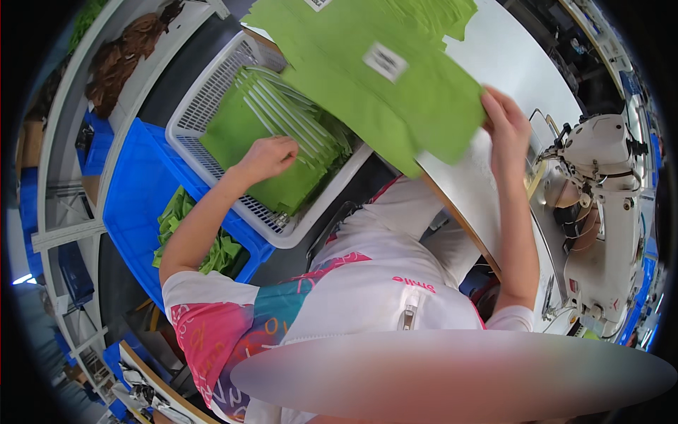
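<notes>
My right hand [508, 124] pinches the edge of a green fabric piece [441, 106] over the table's front edge. The piece's lower end is blurred, and it overlaps other green fabric with a white label [385, 61]. To the left, my left hand [270, 157] is over a white plastic basket [205, 88], its fingers curled together. Below that hand, the basket holds a stack of flat green fabric pieces [233, 131] with white strips [272, 99] along them. Whether the left fingers grip a piece from this stack is hidden.
A white sewing machine [600, 155] stands to the right on the pale table [505, 53]. Beside the basket sits a blue bin [131, 191] with crumpled green fabric [222, 251]. Shelving with a white frame [70, 237] lines the left, with brown material [127, 56] on it.
</notes>
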Available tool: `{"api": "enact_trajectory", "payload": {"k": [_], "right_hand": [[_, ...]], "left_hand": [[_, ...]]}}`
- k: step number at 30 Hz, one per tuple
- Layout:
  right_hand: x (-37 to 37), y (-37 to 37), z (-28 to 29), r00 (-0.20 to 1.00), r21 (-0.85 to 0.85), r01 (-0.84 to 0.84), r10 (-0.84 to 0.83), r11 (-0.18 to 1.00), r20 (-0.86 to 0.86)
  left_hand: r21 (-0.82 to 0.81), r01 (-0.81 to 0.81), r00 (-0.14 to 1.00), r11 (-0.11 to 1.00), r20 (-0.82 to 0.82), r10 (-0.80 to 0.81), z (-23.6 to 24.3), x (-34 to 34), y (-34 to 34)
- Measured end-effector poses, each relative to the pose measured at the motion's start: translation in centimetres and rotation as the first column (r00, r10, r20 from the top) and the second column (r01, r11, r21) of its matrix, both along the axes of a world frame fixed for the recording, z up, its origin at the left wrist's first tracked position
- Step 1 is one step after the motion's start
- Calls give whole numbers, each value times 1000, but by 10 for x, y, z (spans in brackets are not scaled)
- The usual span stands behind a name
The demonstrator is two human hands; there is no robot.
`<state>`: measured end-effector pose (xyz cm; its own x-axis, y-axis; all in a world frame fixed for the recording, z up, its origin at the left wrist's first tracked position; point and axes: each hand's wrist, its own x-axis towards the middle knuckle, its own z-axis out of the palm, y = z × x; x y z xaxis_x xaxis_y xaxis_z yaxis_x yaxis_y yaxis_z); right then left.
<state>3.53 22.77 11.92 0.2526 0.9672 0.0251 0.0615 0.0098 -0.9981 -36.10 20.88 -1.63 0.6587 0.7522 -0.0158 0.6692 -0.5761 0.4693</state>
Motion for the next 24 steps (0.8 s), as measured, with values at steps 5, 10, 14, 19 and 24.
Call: {"api": "enact_trajectory", "payload": {"k": [5, 10, 14, 19, 24], "right_hand": [[101, -83, -41, 985, -118, 171, -168, 978, 39], [120, -133, -43, 933, 43, 339, -342, 940, 114], [91, -137, -5, 970, 19, 159, -160, 987, 183], [56, -159, 75, 927, 190, -136, 57, 972, 370], [76, -171, 108, 833, 274, -234, 47, 933, 551]], "left_hand": [[-17, -131, 988, 991, 76, 132, 30, -3, 3], [-86, -4, 929, 996, 369, 36, 156, 47, -3], [-154, 164, 891, 974, 447, -79, 201, 130, -39], [211, 317, 706, 925, 599, -378, 199, 249, -55], [-376, 526, 598, 763, 801, -18, 191, 294, -47]]}}
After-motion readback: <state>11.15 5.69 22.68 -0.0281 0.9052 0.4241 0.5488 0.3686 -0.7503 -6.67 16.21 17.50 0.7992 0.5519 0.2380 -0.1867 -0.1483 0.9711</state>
